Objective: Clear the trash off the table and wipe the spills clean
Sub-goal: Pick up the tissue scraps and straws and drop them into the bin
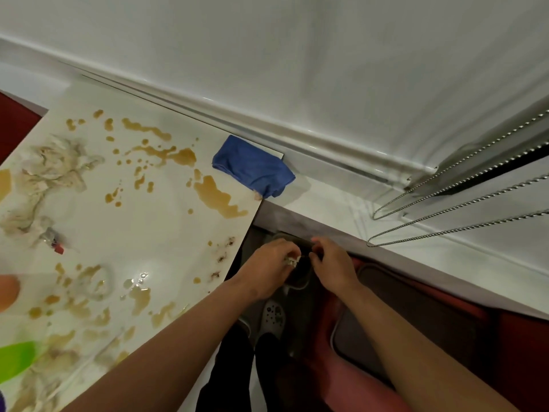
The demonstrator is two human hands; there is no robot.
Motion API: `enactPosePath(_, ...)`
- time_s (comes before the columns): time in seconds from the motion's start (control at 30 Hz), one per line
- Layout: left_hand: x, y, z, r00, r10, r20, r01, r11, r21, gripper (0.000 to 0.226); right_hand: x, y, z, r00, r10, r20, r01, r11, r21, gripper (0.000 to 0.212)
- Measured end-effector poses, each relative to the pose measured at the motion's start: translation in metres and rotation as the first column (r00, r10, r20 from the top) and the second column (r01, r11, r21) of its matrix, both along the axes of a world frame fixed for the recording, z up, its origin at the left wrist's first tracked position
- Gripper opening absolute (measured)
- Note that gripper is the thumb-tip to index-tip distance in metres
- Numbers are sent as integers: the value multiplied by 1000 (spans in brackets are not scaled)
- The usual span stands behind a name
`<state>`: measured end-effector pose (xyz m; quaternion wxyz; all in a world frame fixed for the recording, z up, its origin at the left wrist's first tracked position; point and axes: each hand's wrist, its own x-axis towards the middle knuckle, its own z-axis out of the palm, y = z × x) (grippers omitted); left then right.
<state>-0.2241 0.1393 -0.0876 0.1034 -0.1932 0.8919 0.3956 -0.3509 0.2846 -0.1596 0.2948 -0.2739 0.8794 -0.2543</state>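
Note:
Both hands are off the table's right edge, above a dark bin (300, 279) on the floor. My left hand (271, 267) pinches a small crumpled whitish scrap (292, 260) over the bin's opening. My right hand (331, 263) is beside it with curled fingers at the bin's rim; what it holds is hidden. The white marbled table (166, 233) carries many brown spills (217, 196). A folded blue cloth (252, 166) lies on the table's far right corner, overhanging the edge. A small red and clear wrapper (55, 242) lies at the table's left.
A green object (16, 359) and an orange object (7, 291) sit blurred at the left edge. Red chairs (416, 337) stand to the right under a white windowsill (386, 221). Blind chains (460, 209) hang at the right. My shoe (273, 318) is below the bin.

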Motion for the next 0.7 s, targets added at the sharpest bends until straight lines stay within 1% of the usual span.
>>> enactPosePath(0.17, -10, -1, -17, 999, -31, 37, 31, 999, 6, 34, -4, 15, 6, 1000, -18, -15, 17, 998, -67, 31)
enactPosePath(0.27, -14, -2, -25, 994, -80, 78, 78, 996, 36, 49, -6, 27, 11, 1000, -29, -9, 29, 997, -76, 27)
enactPosePath(0.37, -14, -8, -31, 992, -96, 76, 91, 994, 59, 61, -5, 36, 16, 1000, -22, 12, 23, 997, -68, 26)
enactPosePath(0.5, -3, -22, -26, 999, -40, 14, 40, 999, 8, 56, 1, 42, 23, 999, 11, 47, -8, 998, -68, 23)
enactPosePath(0.63, 22, -35, 2, 998, 20, -56, -21, 1000, -5, 45, 9, 34, 40, 997, 38, 70, -32, 996, -88, 23)
enactPosePath(0.7, 40, -40, 19, 993, 76, -95, -77, 997, -7, 42, 13, 25, 53, 995, 51, 89, -42, 994, -99, 22)
